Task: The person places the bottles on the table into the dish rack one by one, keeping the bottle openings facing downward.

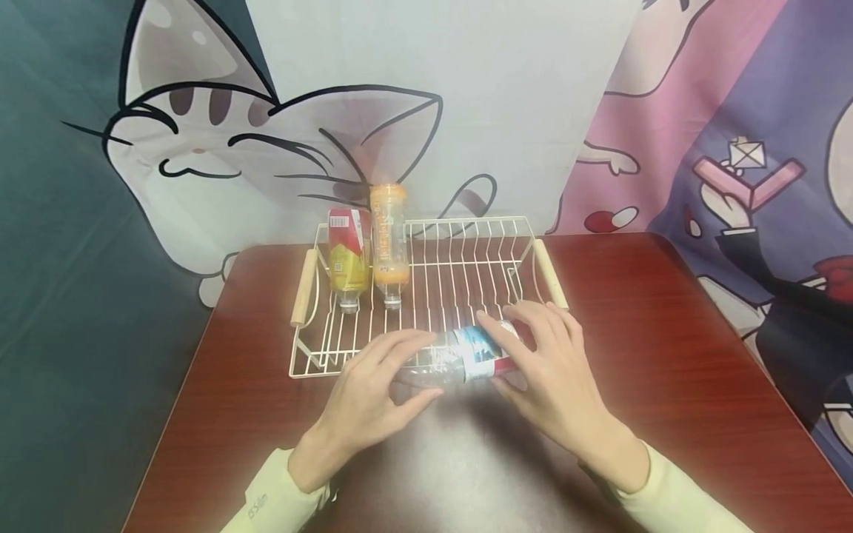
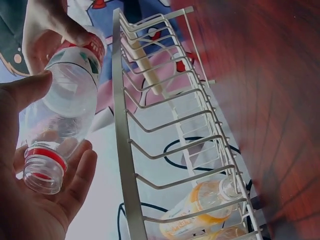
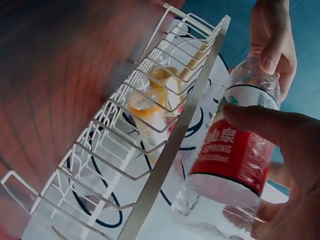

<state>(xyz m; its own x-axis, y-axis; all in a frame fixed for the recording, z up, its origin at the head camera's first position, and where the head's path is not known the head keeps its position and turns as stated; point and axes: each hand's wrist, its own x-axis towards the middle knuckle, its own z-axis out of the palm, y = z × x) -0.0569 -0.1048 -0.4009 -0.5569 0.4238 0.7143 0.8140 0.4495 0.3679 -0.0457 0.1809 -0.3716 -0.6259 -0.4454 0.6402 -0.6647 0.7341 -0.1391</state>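
Observation:
A clear plastic bottle (image 1: pixel 436 363) lies sideways between both hands, just over the near edge of the wire rack. Its label is red and white with a blue-green picture; the mouth (image 2: pixel 44 175) has no cap, and no liquid shows inside. My left hand (image 1: pixel 373 389) grips the neck and shoulder end, thumb on the near side. My right hand (image 1: pixel 556 370) holds the bottle around its label (image 3: pixel 230 150) and base, with thumb and fingers on opposite sides. Part of the label is hidden under the right fingers.
The cream wire rack (image 2: pixel 121 120) has wooden handles (image 1: pixel 549 274) at both ends. In its left part, a bottle with a red and yellow label (image 1: pixel 349 255) and an orange-labelled bottle (image 1: pixel 389 237) stand neck down. Under everything is a red-brown table (image 1: pixel 640 318); a cartoon cloth (image 1: pixel 520 111) hangs behind.

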